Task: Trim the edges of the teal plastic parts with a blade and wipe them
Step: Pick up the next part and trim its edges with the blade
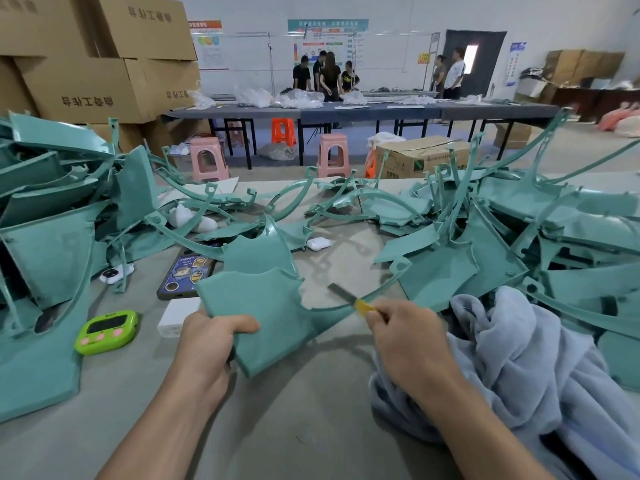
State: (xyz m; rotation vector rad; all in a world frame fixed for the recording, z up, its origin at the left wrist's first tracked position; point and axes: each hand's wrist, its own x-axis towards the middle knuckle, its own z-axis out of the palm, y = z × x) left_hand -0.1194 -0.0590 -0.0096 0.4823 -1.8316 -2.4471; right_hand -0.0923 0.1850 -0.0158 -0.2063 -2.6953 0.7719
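Cardboard boxes (86, 81), stacked far left: I cannot see their contents. Teal plastic part (266, 306): flat matte panel with a thin curved arm, over the near middle of the table (311, 427). My left hand (207, 344) grips its near corner. My right hand (405, 341) pinches a yellow-handled blade (341, 292) at that arm.

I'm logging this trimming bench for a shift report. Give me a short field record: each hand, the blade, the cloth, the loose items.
left hand: grips the teal part at its near edge
right hand: pinches the blade by its yellow handle
blade: bare end points up-left, by the part's thin curved arm
cloth: grey-blue, bunched right of the right hand
loose items: green timer, phone, white earbud case
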